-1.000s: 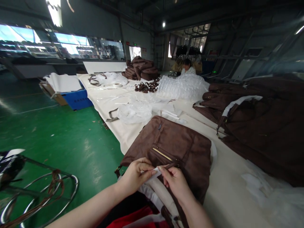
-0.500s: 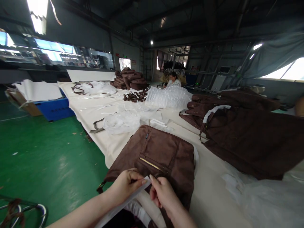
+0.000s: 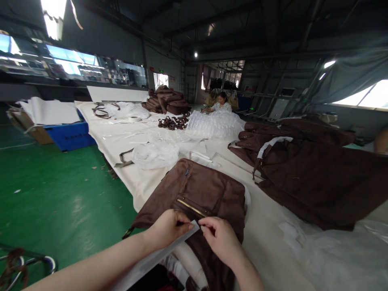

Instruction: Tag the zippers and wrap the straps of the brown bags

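A dark brown bag (image 3: 209, 190) with a brass zip (image 3: 190, 207) lies flat on the table in front of me. Over its lower part, my left hand (image 3: 169, 228) pinches a long white strip (image 3: 157, 255) between thumb and fingers, near the end. The strip slants down towards my body. My right hand (image 3: 222, 238) is closed in a pinch right beside the strip's end; what lies between those fingertips is too small to make out. Below the hands, a strap wrapped in white (image 3: 190, 260) is partly hidden by them.
The cream-covered table (image 3: 266, 250) carries brown bags (image 3: 318, 173) stacked at right and a far brown pile (image 3: 166, 101). Clear plastic (image 3: 336, 250) lies near right; crumpled white wrapping (image 3: 156, 154) lies left of centre. A person (image 3: 222, 106) sits beyond a white plastic heap (image 3: 215, 124). A blue crate (image 3: 71, 135) stands left.
Both hands have moved slightly right and up with the white strip. The right fingers have changed their pose, now reaching leftward to the strip's end. The bag appears to stay in place.
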The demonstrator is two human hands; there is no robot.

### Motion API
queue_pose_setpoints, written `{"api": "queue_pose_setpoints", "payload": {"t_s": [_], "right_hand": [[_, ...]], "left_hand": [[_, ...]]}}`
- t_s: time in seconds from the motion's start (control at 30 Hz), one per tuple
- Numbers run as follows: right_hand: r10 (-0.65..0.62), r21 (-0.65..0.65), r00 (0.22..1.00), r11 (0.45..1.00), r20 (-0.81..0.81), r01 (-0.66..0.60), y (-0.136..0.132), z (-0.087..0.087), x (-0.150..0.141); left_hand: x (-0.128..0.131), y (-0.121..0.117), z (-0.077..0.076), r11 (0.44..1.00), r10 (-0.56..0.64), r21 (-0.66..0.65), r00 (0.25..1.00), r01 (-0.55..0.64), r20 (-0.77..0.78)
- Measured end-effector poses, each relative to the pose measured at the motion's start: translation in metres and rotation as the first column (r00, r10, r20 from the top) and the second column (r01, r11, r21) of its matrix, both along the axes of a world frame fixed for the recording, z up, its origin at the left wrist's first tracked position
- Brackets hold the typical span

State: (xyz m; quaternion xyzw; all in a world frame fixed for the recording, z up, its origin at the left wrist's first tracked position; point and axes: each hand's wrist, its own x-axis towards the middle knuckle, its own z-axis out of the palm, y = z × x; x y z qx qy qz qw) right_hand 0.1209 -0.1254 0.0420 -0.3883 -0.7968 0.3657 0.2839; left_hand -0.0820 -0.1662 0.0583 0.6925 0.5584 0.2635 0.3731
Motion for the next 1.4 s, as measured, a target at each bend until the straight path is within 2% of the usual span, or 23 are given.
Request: {"api": "queue_pose_setpoints", "payload": {"t_s": [0.07,0.2,0.27,0.4,0.5,0.73,0.93,1.07,1.2,1.27,1.4], "right_hand": [[-0.033,-0.004,0.999,0.999,0.003,0.033,0.001,0.0,0.002],[-0.257,0.034,0.963,0.966,0.079,0.255,0.01,-0.002,0.014],[-0.295,0.028,0.949,0.955,0.109,0.294,0.015,-0.008,0.018],[-0.237,-0.1,0.971,0.966,0.041,0.24,0.02,-0.023,0.014],[-0.218,-0.179,0.976,0.96,0.003,0.215,0.021,-0.027,0.01],[-0.19,-0.265,0.981,0.949,-0.043,0.172,0.02,-0.023,0.009],[-0.19,-0.354,0.98,0.922,-0.059,0.157,0.025,-0.039,0.0],[-0.233,-0.37,0.972,0.904,-0.012,0.212,0.032,-0.051,-0.007],[-0.222,-0.411,0.974,0.884,0.046,0.221,0.035,-0.051,-0.008],[-0.249,-0.375,0.965,0.889,0.086,0.263,0.033,-0.048,-0.008],[-0.339,-0.204,0.925,0.907,0.171,0.37,0.027,-0.042,-0.01]], "left_hand": [[0.005,0.004,-0.001,1.0,-0.003,0.016,1.0,0.003,-0.004],[0.015,0.01,-0.002,0.999,0.024,0.03,1.0,-0.023,-0.009],[0.018,0.012,-0.004,0.999,0.032,0.037,0.999,-0.032,0.007],[0.021,0.017,-0.01,0.999,0.023,0.046,0.999,-0.025,0.023],[0.024,0.023,-0.015,0.997,0.06,0.047,0.998,-0.061,0.008],[0.033,0.032,-0.022,0.989,0.093,0.125,0.994,-0.084,-0.062],[0.036,0.034,-0.029,0.986,0.114,0.131,0.989,-0.102,-0.095],[0.04,0.038,-0.041,0.964,0.205,0.195,0.972,-0.18,-0.117],[0.046,0.038,-0.051,0.925,0.288,0.305,0.943,-0.229,-0.168],[0.049,0.037,-0.054,0.913,0.324,0.32,0.926,-0.252,-0.196],[0.053,0.038,-0.058,0.908,0.351,0.319,0.908,-0.271,-0.229]]}}
